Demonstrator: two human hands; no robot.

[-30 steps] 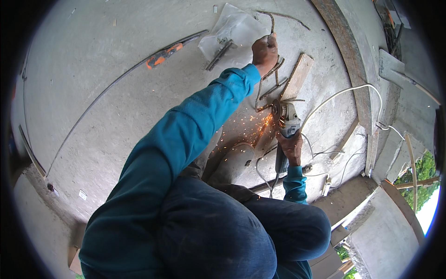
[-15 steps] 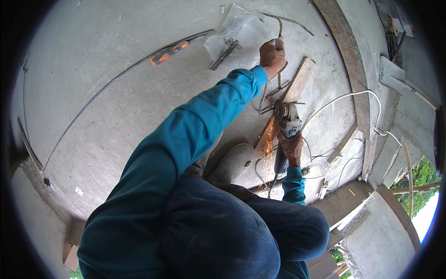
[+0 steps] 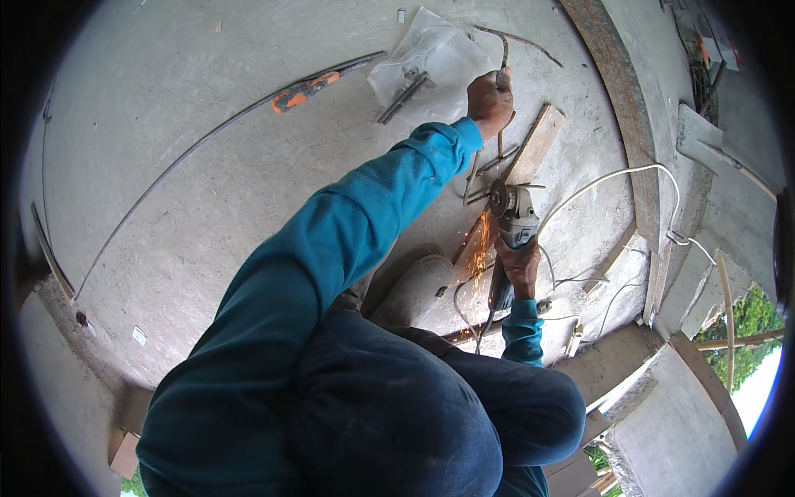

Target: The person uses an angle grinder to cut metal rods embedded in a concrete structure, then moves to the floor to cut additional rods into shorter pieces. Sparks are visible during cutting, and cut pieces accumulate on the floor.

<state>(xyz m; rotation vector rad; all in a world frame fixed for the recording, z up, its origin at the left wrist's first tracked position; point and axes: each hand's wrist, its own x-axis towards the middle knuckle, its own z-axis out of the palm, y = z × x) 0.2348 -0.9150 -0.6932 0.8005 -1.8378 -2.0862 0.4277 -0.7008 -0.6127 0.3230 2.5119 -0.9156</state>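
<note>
While my left grip [image 3: 490, 101] closes around a bent rod [image 3: 504, 51] and my right grip [image 3: 519, 267] wraps the grinder [image 3: 517, 214], sparks [image 3: 478, 258] now fall narrower than before, suggesting a changed cutting angle.

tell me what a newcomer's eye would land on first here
Probably the orange sparks right of centre, spraying below the grinder in the right hand. Next, the long teal sleeve crossing the middle, leading up to the left hand closed on a bent rod. Then the orange and black tool on the floor, upper left.
</note>
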